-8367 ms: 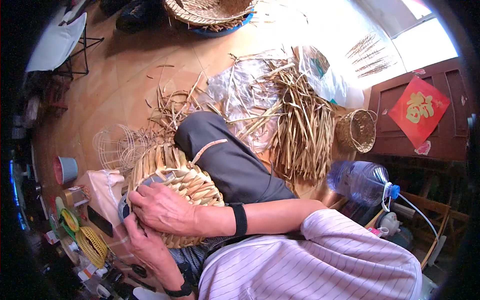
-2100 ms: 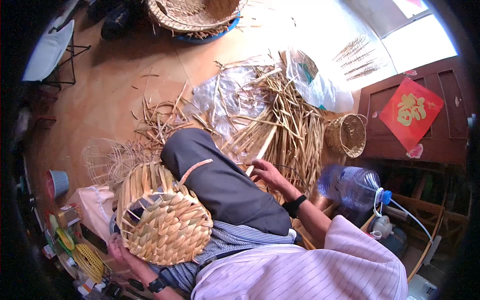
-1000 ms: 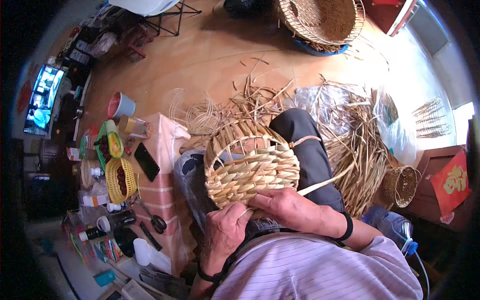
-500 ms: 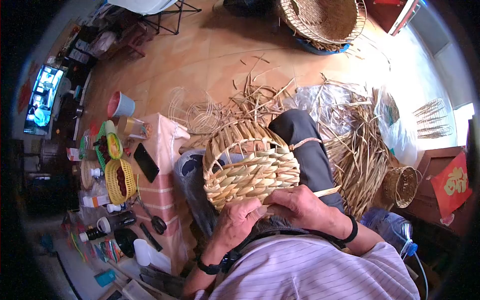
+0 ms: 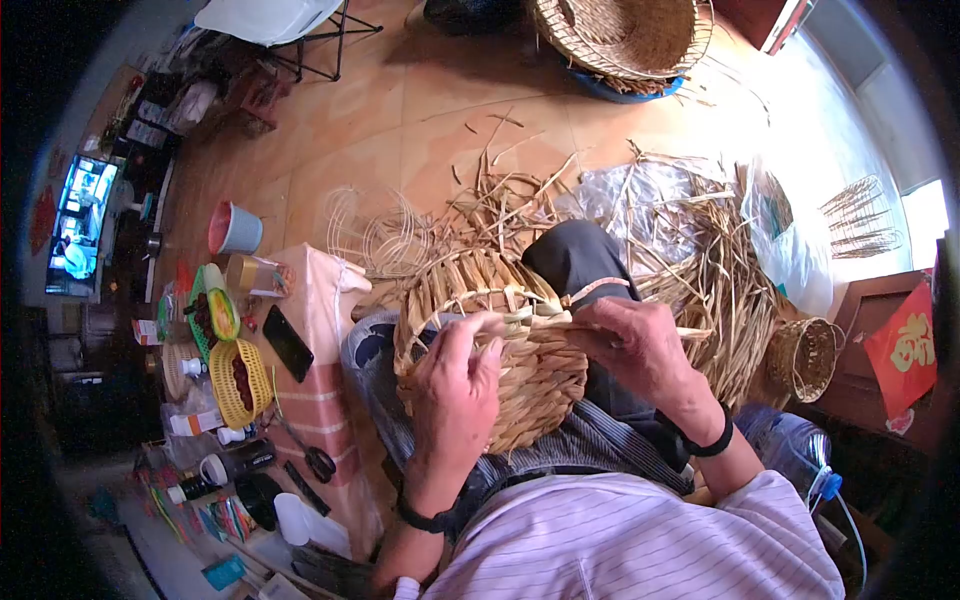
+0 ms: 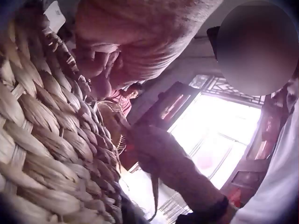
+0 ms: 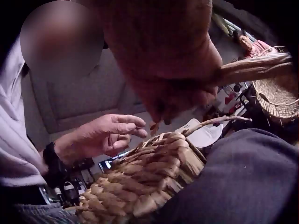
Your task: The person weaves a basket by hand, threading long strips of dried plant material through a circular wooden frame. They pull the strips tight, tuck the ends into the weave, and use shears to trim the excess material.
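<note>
A woven basket (image 5: 525,410) with bare stakes round its opening lies tilted on the lap. The left hand (image 5: 455,405) is at the basket's rim, its fingers bent there; in the right wrist view the left hand (image 7: 103,135) is just above the weave (image 7: 140,186). In the left wrist view the left hand (image 6: 140,37) has its fingertips against the rim. At the rim's right side the right hand (image 5: 645,350) pinches a flat strip (image 5: 697,333), whose end sticks out past the hand. The right wrist view shows the right hand (image 7: 173,60) gripping this strip (image 7: 257,67).
Dried stalks (image 5: 725,290) and clear plastic (image 5: 640,200) lie on the floor beyond the right knee. A small basket (image 5: 805,358) and a water bottle (image 5: 785,445) stand right. On the left table are a phone (image 5: 288,343), scissors (image 5: 319,464) and a yellow basket (image 5: 240,383).
Both hands have moved from the basket's near edge up to its rim and farther apart, and the basket has tilted. Earlier, the right hand was out by the stalks, at a pale strip.
</note>
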{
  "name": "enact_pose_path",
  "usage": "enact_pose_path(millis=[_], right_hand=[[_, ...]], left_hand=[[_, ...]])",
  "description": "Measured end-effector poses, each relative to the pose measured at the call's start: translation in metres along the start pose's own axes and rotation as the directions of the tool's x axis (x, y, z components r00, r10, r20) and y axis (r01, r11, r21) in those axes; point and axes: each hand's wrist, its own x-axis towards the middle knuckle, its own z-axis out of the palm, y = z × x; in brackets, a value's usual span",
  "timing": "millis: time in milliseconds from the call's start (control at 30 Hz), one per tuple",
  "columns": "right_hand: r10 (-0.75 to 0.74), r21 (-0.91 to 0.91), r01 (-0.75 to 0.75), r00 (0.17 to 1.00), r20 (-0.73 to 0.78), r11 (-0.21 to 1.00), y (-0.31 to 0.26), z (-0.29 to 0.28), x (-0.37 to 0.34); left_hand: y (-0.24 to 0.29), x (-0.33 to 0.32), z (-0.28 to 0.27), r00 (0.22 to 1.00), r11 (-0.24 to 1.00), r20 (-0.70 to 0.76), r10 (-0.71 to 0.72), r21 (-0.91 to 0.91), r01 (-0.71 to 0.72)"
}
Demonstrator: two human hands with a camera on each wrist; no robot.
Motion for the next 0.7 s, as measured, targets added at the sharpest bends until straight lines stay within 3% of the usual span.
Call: enact_pose_path(millis=[100, 133, 233, 267, 367, 400, 467, 567, 600, 700], right_hand=[[-0.046, -0.107, 0.041, 0.998, -0.051, 0.993, 0.005, 0.002, 0.009], [-0.064, -0.142, 0.055, 0.996, -0.060, 0.988, 0.005, 0.004, 0.011], [-0.119, -0.275, 0.110, 0.993, -0.016, 0.955, 0.002, 0.007, 0.019], [-0.136, -0.301, 0.123, 0.990, -0.025, 0.946, 0.001, 0.011, 0.021], [-0.150, -0.355, 0.147, 0.988, 0.017, 0.923, 0.000, 0.017, 0.025], [-0.166, -0.357, 0.154, 0.986, -0.004, 0.921, -0.006, 0.018, 0.027], [-0.133, -0.385, 0.127, 0.991, 0.012, 0.914, -0.013, 0.019, 0.029], [-0.097, -0.388, 0.092, 0.995, 0.005, 0.917, -0.022, 0.022, 0.037], [-0.133, -0.359, 0.117, 0.991, -0.019, 0.926, -0.020, 0.026, 0.040], [-0.165, -0.351, 0.131, 0.984, -0.069, 0.927, -0.007, 0.041, 0.038]], left_hand=[[-0.002, 0.017, 0.015, 0.980, 0.943, -0.041, 0.192, 0.284, -0.173], [0.001, 0.020, 0.017, 0.982, 0.937, -0.019, 0.189, 0.303, -0.175], [0.011, 0.020, 0.020, 0.999, 0.916, 0.043, 0.026, 0.399, -0.041], [0.003, 0.022, 0.025, 0.996, 0.909, 0.029, 0.080, 0.408, -0.085], [0.010, 0.026, 0.031, 0.988, 0.889, 0.095, -0.120, 0.453, 0.064], [-0.003, 0.028, 0.043, 0.989, 0.910, 0.052, -0.135, 0.402, 0.103], [-0.023, 0.027, 0.055, 0.998, 0.974, -0.050, -0.028, 0.225, 0.039], [-0.020, 0.039, 0.057, 0.979, 0.934, -0.013, -0.206, 0.295, 0.200], [-0.035, 0.039, 0.067, 0.993, 0.957, -0.058, -0.100, 0.267, 0.111], [-0.044, 0.045, 0.078, 0.984, 0.985, -0.180, -0.007, 0.169, 0.038]])
